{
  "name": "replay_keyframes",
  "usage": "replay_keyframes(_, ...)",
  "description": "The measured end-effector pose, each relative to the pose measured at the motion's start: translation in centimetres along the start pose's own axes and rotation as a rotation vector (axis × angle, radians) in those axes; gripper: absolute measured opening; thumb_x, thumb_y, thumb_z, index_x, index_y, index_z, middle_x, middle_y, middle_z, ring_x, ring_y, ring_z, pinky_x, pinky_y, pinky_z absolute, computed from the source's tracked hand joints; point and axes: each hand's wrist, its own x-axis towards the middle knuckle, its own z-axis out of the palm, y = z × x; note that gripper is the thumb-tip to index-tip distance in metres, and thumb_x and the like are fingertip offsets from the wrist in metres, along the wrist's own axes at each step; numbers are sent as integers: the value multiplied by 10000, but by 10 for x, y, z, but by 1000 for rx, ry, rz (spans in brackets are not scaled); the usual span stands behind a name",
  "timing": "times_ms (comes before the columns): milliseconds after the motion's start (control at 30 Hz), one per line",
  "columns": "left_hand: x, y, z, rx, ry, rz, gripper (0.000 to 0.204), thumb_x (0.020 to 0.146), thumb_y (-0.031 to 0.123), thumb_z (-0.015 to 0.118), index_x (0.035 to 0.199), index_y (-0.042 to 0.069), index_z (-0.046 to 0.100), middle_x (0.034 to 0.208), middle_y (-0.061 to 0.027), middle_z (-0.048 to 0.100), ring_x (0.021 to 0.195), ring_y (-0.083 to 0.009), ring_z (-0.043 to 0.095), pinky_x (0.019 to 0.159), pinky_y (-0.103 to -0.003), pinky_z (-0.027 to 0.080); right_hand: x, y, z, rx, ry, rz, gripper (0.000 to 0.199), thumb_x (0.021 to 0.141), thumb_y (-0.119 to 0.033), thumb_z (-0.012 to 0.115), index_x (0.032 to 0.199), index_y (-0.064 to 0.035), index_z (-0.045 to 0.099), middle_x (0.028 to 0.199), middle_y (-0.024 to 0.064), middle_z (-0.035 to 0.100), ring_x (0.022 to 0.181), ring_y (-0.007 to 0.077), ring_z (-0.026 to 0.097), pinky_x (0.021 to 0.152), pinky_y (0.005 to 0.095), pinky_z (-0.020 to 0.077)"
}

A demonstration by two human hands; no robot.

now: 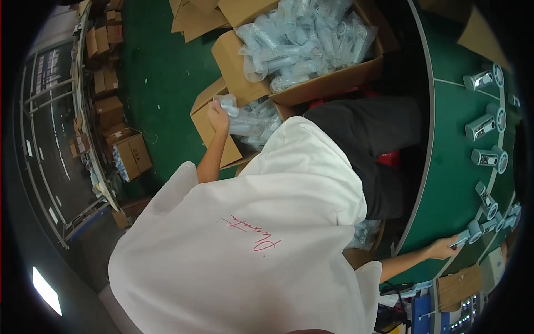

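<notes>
My left hand (218,117) is at the left, closed on a light-blue piece in a clear plastic bag (227,104). It is over the edge of a small open carton (209,123) with more bagged pieces (255,123) inside. Out to the right, my right hand (443,248) reaches over a green work table (425,225), its fingers closed on the end of a light-blue device with a rounded head (460,239). Several similar devices (483,127) lie spaced along the table, each with a round ring-like part and a shiny dark panel.
A large open carton (334,80) heaped with bagged light-blue pieces (311,44) stands ahead of my legs. More brown boxes (108,111) line the left side of the green floor (161,72). Cardboard (460,286) and a blue rack (421,312) are at the lower right.
</notes>
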Motion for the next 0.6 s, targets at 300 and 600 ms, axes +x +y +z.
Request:
replay_keyframes(300,-33,-51,46,-74,-302,-91,321,944,248,492,943,-24,662,915,-242,678,817,-431,627,749,-462,502,125,6,-24,-414,58,-147,661,885,-642,577,1181,-58,672,1075,157,695,928,385,652,822,430,512)
replay_keyframes(600,-2,-70,32,52,-395,-141,226,818,100,570,956,-8,712,989,-219,697,908,-371,663,780,-405,534,203,-76,27,-266,-231,243,851,823,-574,677,1468,-86,412,1447,183,483,1293,397,496,1061,517,404)
